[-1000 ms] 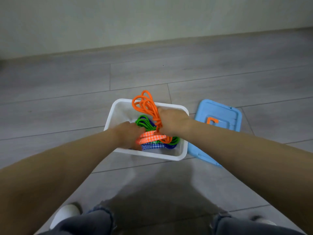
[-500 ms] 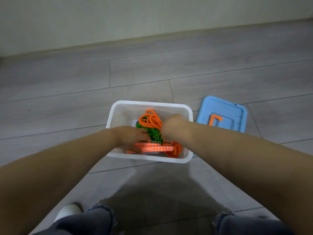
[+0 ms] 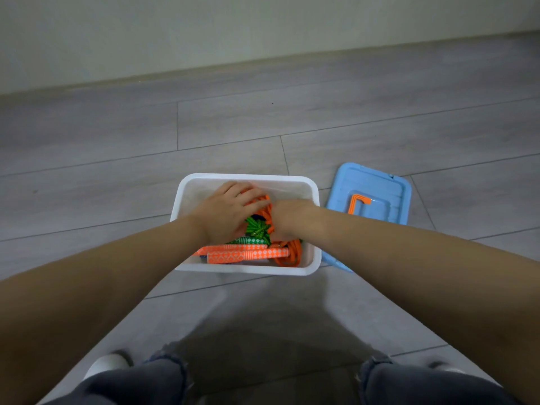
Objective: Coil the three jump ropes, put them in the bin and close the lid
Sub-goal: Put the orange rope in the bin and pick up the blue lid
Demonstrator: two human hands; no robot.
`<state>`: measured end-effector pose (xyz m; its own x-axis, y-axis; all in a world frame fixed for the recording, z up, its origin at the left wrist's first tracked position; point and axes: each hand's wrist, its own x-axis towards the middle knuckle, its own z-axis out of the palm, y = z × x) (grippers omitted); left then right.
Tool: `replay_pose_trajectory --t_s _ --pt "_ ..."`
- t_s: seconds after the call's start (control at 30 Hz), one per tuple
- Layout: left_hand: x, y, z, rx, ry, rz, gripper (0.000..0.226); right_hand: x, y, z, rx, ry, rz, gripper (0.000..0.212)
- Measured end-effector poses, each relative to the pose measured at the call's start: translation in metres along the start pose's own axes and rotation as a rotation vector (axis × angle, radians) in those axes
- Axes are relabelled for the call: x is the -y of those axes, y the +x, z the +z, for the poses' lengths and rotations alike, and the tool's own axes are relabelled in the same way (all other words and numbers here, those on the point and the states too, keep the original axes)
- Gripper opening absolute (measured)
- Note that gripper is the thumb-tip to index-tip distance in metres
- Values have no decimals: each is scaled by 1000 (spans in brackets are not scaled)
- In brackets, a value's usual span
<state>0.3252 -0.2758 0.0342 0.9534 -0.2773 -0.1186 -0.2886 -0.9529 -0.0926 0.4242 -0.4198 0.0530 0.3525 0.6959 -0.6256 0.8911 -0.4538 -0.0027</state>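
Since the earlier frame, the orange rope (image 3: pixel 287 251) has dropped from above the bin (image 3: pixel 248 268) to fully inside it, and the left hand (image 3: pixel 226 213) has moved forward over the coils. Left-hand fingers (image 3: pixel 251 197) lie straight and spread, pressing the orange loops down at the bin's middle. The right hand (image 3: pixel 287 219) sits at the bin's right half; its fingers are hidden, so their state cannot be told. The green rope (image 3: pixel 257 229) shows between the hands; a third rope is barely visible under the orange handles at the bin's near wall. Coiling and loading appear done. The lid (image 3: pixel 371 191) lies on the floor just right of the bin; closing remains.
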Motion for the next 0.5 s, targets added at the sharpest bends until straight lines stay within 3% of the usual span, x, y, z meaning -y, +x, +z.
replay_pose_trajectory --t_s 0.17,0.27,0.37,0.43,0.5 --pt "-2 -1 10 64 -101 -52 73 -31 3 -36 11 221 58 28" --pt "-7 1 17 108 -240 -100 68 -62 0 -41 -336 472 138 22" --pt "-8 2 27 143 -218 -92 64 -90 -4 -25 -717 524 209 20" --pt "-8 4 33 208 -134 -110 65 -106 -1 -8 -747 574 281 20" --pt "-9 7 35 210 -81 -129 66 -122 1 15 -632 569 363 18"
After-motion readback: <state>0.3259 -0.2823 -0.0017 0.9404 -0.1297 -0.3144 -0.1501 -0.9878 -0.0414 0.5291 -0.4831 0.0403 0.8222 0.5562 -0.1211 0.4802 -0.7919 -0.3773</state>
